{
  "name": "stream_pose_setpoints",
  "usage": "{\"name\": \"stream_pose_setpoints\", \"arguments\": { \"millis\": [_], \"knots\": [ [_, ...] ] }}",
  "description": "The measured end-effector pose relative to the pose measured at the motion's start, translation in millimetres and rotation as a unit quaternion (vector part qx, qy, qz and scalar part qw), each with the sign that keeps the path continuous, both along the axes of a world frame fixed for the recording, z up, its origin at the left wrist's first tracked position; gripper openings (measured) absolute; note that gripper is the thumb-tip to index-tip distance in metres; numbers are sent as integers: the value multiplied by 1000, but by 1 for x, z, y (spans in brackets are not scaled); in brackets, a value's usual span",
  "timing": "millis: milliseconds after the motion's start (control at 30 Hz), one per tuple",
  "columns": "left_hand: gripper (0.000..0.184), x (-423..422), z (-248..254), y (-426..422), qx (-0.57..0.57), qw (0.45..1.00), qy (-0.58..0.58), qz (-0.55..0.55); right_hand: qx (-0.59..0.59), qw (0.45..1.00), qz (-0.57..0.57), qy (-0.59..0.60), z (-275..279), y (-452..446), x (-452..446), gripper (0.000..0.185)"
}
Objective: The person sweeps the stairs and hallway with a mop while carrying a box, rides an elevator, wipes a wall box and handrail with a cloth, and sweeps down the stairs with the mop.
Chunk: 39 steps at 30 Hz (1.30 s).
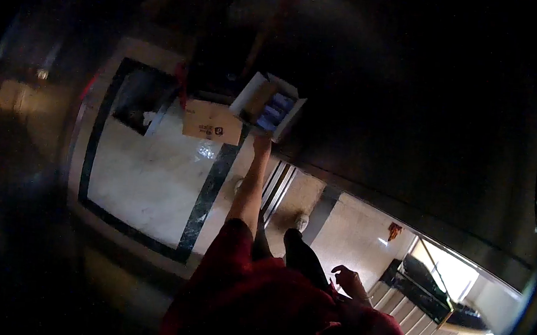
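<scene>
My left arm reaches forward, and my left hand (pixel 262 143) grips the near wall of an open cardboard box (pixel 288 120). Blue packs (pixel 275 111) lie inside on one side, and brown cardboard shows on the other. Most of the fingers are hidden against the box. My right hand (pixel 350 281) hangs low beside my body, away from the box, fingers loosely bent and apart with nothing in them.
A brown carton with dark print (pixel 212 123) stands just left of the open box. Pale floor with a dark border (pixel 149 184) spreads left. A metal door track (pixel 278 187) crosses the floor near my shoe (pixel 302 221). Stairs (pixel 405 308) descend at lower right; a dark surface fills the upper right.
</scene>
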<state>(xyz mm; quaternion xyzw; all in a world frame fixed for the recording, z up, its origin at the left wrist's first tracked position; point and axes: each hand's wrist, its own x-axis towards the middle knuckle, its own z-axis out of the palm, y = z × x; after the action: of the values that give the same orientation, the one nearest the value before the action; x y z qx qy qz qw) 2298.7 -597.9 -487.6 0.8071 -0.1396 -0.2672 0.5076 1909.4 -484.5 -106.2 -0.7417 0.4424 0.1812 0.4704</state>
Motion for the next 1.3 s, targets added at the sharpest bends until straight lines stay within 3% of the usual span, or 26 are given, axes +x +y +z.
{"name": "stream_pose_setpoints", "arguments": {
  "millis": [133,167,233,333,367,400,533,667,700,733,800,833,867,900,1000,1067,1133,1233,1300],
  "knots": [
    [48,-35,-16,21,-38,994,66,-77,27,989,-92,117,19,1,-11,9],
    [49,-36,19,39,18,995,18,-97,-4,998,-42,50,10,5,-27,12],
    [51,-38,51,74,76,988,-38,-132,28,993,-70,92,9,5,-27,11],
    [46,-40,44,133,128,967,-119,-183,18,993,-77,84,2,10,-39,11],
    [43,-38,37,155,110,982,-47,-149,7,995,-68,74,-3,12,-44,11],
    [40,-37,30,178,129,977,-54,-162,-6,996,-60,65,-6,16,-51,11],
    [31,-49,111,229,225,951,-65,-200,-31,997,-58,27,-12,15,-88,12],
    [33,-90,10,288,135,916,-230,-300,-76,988,-120,-65,-23,37,-173,14],
    [33,-97,36,281,188,884,-229,-361,-88,988,-123,-24,-26,44,-198,15],
    [31,-133,74,264,225,919,-116,-303,-114,985,-125,17,-28,48,-228,16],
    [17,-145,32,265,93,917,-11,-389,-173,973,-147,49,-35,74,-281,18],
    [13,-184,39,269,36,941,267,-203,-167,965,-185,79,-25,85,-300,18],
    [15,-213,74,253,87,930,125,-334,-157,958,-215,104,-7,95,-314,18],
    [18,-246,135,230,126,886,-27,-446,-146,952,-239,126,3,105,-330,18],
    [22,-326,188,184,89,823,-142,-543,-105,942,-318,27,4,147,-381,16],
    [23,-373,244,147,84,801,-105,-584,-19,944,-328,-2,19,155,-382,16],
    [24,-414,286,114,42,749,-47,-659,79,868,-434,-226,8,174,-379,24],
    [25,-489,355,74,31,617,20,-786,37,873,-430,-225,21,162,-395,30],
    [26,-535,366,53,66,524,77,-846,-10,886,-401,-234,3,158,-415,37]
  ]
}}
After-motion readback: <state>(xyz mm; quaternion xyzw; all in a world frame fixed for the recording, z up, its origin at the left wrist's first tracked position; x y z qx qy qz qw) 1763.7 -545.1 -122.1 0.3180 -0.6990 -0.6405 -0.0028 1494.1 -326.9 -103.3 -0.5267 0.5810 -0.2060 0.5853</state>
